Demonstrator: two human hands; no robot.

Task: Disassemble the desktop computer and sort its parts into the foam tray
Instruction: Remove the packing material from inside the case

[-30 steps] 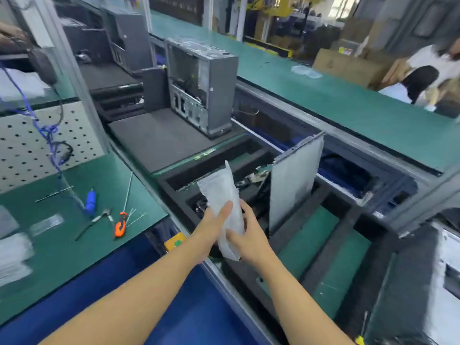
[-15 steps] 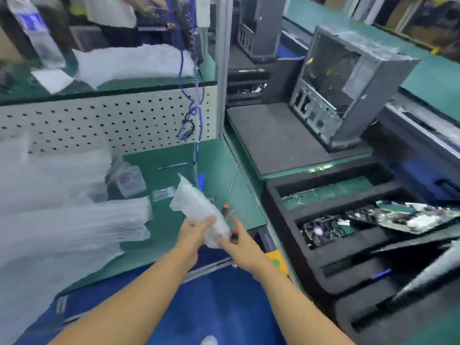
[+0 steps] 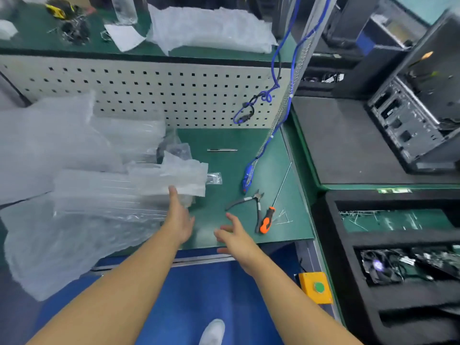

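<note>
At the lower centre of the frame we have both hands out over the green mat (image 3: 224, 158), and neither grasps anything. Our left hand (image 3: 178, 217) is flat with straight fingers, the tips touching the edge of the heap of clear air-cushion bags (image 3: 99, 195) that fills the left side. Our right hand (image 3: 235, 235) hovers just beside it, fingers loosely spread and empty. An orange-handled screwdriver (image 3: 265, 221) and a pair of cutters (image 3: 249, 199) lie untouched just right of that hand.

Along the right edge sits the black foam tray (image 3: 331, 245). Its upper compartment holds only thin scattered bits we cannot identify. The one below holds a cooling fan (image 3: 378, 266) with its wires and, beside it, what looks like a circuit board (image 3: 438, 260), which is blurred. The slots at the lower right are too smeared to read. Toward the upper right the desktop computer (image 3: 410, 120) stands on a dark pad (image 3: 343, 138), well apart from our hands and open on one side.

We judge the job partly through. Some parts are out and sorted, but the case itself is not stripped, and what remains inside it is hidden from this angle. Our hands are at the packaging, not the machine.
</note>
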